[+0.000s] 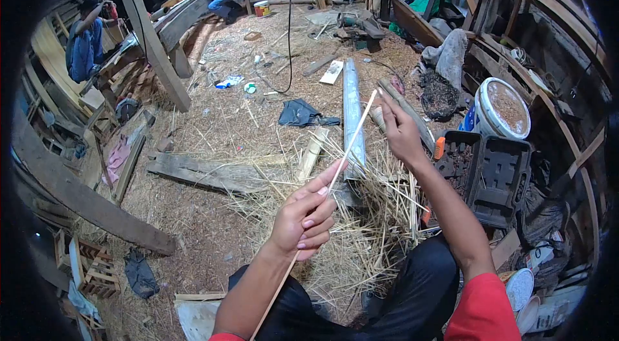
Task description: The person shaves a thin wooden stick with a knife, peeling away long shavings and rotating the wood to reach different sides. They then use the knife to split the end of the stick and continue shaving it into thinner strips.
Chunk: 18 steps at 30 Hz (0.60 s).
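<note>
A long thin pale strip runs diagonally from the bottom of the view up to near my right fingers. My left hand is closed round its middle, thumb on top. Beside the strip's upper tip is my right hand, its fingers extended and somewhat apart; whether it touches the tip I cannot tell. Beyond my hands a grey plank lies on the ground. Loose straw-like strips are heaped below, between my knees.
An open black tool case and a white bucket stand at the right. A weathered board lies at the left, near a slanting post. Two people sit farther back, one at the far left, one at the top. A motor tool stands ahead.
</note>
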### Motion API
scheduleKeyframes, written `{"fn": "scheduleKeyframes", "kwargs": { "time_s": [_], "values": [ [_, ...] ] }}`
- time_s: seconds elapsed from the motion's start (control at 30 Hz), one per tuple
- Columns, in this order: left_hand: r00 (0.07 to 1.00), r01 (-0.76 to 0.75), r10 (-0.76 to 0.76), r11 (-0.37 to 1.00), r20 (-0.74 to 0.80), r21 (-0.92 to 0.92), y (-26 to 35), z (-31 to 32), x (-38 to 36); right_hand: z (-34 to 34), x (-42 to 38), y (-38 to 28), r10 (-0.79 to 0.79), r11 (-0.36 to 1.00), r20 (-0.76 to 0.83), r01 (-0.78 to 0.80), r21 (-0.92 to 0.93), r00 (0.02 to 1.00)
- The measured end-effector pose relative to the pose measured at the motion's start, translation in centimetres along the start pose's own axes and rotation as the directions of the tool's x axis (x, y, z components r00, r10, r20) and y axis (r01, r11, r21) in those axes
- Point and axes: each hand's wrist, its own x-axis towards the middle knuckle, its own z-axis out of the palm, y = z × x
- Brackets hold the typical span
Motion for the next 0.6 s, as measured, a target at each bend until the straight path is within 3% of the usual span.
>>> {"fn": "scheduleKeyframes", "kwargs": {
  "time_s": [0.07,0.17,0.27,0.37,0.47,0.6],
  "values": [
    [0.998,-0.057,0.058,0.998,-0.019,0.028,0.1,-0.4,0.4,0.5,-0.7,-0.7,0.065,0.997,0.006,-0.066,0.047,0.998],
    [0.987,-0.120,0.123,0.992,-0.099,0.034,1.0,-1.3,1.1,1.3,-3.0,-4.7,0.028,0.986,0.137,-0.050,0.156,0.990],
    [0.990,-0.135,0.130,0.985,-0.051,-0.107,1.4,-2.6,1.2,2.2,-5.1,-7.1,-0.247,0.967,0.346,0.208,0.147,0.905],
    [0.993,-0.121,0.117,0.960,-0.031,-0.253,1.2,-2.6,1.0,4.1,-6.4,-7.1,-0.409,0.912,0.404,0.384,0.145,0.818],
    [0.993,-0.114,0.103,0.935,-0.049,-0.337,0.8,-2.9,0.7,3.2,-5.7,-7.7,-0.394,0.900,0.491,0.435,0.033,0.777],
    [0.998,-0.068,0.068,0.962,-0.008,-0.266,0.4,-1.7,0.5,2.6,-4.0,-5.4,-0.248,0.948,0.377,0.303,-0.095,0.892]
  ]
}}
